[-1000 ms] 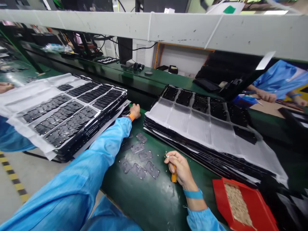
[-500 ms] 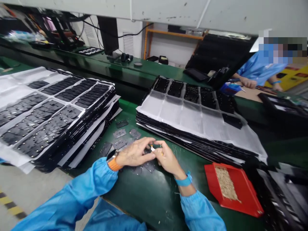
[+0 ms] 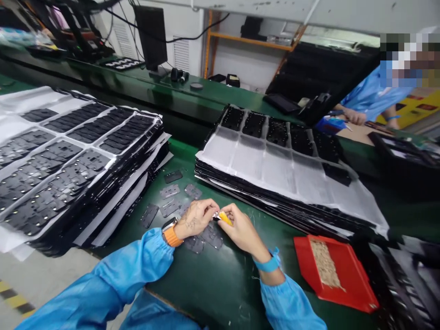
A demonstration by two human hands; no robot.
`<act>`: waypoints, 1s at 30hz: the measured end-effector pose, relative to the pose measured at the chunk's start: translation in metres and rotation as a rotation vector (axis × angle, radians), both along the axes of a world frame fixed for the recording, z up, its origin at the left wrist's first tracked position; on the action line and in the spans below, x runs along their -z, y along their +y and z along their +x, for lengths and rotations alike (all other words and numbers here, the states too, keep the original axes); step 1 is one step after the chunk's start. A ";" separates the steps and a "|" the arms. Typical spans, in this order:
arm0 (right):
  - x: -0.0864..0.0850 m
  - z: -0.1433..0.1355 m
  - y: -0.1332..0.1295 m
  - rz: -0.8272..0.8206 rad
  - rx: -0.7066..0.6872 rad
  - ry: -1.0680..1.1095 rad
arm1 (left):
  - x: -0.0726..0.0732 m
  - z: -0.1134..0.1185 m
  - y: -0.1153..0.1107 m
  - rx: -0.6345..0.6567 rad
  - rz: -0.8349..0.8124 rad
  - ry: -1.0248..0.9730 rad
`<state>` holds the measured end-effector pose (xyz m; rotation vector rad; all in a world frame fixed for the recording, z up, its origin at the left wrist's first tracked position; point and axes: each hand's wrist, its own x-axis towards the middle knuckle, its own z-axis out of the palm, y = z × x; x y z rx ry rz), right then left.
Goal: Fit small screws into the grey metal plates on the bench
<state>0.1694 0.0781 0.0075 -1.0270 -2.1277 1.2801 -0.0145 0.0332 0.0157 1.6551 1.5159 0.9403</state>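
**Both hands on the small tool, over the loose plates**

My right hand [image 3: 240,229] was closed around a small yellow-handled tool [image 3: 225,218], its tip pointing left toward my left hand [image 3: 194,218]. My left fingers were pinched at that tip, seemingly on something tiny, though I could not make it out. I held them together low over the green bench [image 3: 213,284], probably for steadiness. Just beneath and to the far left lay the loose plates [image 3: 170,191]: flat, thin, grey, with little holes. The filled tray stack [image 3: 75,156] sat left, the covered tray stack [image 3: 275,169] far right, the red bin [image 3: 335,275] near right within reach.
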 end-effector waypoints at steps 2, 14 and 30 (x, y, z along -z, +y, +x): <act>0.002 0.000 -0.001 0.093 0.031 0.000 | 0.002 0.001 0.000 0.020 -0.070 -0.096; 0.017 -0.003 -0.010 0.316 0.094 0.134 | -0.007 -0.014 0.002 0.185 -0.269 -0.189; 0.011 -0.004 -0.006 -0.716 0.002 0.540 | -0.015 -0.009 -0.004 0.339 -0.294 -0.410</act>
